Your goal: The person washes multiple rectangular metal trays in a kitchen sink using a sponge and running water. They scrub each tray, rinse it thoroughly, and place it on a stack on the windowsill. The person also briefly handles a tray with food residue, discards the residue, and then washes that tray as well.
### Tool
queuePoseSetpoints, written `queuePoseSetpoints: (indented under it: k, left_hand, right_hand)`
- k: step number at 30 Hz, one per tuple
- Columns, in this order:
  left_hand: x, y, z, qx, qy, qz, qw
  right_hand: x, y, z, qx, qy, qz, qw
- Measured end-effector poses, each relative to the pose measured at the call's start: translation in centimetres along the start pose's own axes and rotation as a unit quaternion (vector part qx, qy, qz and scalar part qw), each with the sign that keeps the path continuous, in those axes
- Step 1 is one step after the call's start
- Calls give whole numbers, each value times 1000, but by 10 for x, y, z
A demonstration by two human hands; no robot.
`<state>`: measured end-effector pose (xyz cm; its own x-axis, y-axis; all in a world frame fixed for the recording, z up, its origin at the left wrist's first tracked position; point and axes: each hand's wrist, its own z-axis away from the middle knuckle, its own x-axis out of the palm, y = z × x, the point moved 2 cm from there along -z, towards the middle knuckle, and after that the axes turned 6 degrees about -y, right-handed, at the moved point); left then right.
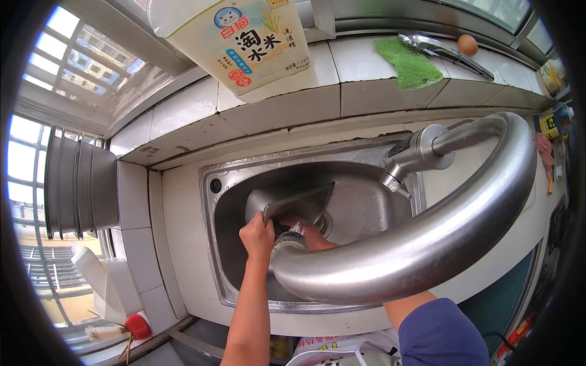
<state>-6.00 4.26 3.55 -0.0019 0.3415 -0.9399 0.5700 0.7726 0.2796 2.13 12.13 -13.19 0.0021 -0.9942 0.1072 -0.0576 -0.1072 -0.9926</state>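
My left hand (257, 235) grips the near-left rim of a rectangular metal pan (300, 202), tilted on its side in the stainless steel sink (359, 206). My right hand (312, 233) is at the pan's open side under the faucet's outlet, with water running onto it. The faucet's thick curved spout (412, 233) hides part of that hand and the right forearm, so I cannot tell whether its fingers hold anything. The sink drain (324, 225) shows just right of the pan.
On the tiled ledge are a large detergent jug (256, 50), a green scrubbing pad (409, 64), a metal-handled tool (446, 55) and an egg (467, 45). Several metal pans (80, 180) are stacked at the left window. The faucet body (412, 153) rises at the sink's back right.
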Motion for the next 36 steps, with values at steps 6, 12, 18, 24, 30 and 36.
queuePoseSetpoints:
  k: [6, 12, 18, 24, 30, 36]
  left_hand:
    - [5, -3, -2, -6, 2, 1, 1000]
    - [2, 3, -6, 9, 7, 2, 1000]
    - [4, -10, 6, -44, 11, -7, 999]
    - [-5, 8, -16, -36, 14, 64, 997]
    - [-12, -8, 0, -124, 12, 74, 989]
    - [-3, -2, -2, -149, 3, 124, 981]
  right_hand:
    - [-90, 8, -24, -14, -29, 528, 849]
    - [-22, 14, -18, -6, -13, 406, 914]
    - [-55, -22, -36, -38, -59, 606, 792]
    - [2, 33, -72, 205, -49, 224, 951]
    - [-20, 21, -29, 75, 25, 442, 893]
    - [12, 19, -63, 60, 132, 260, 955]
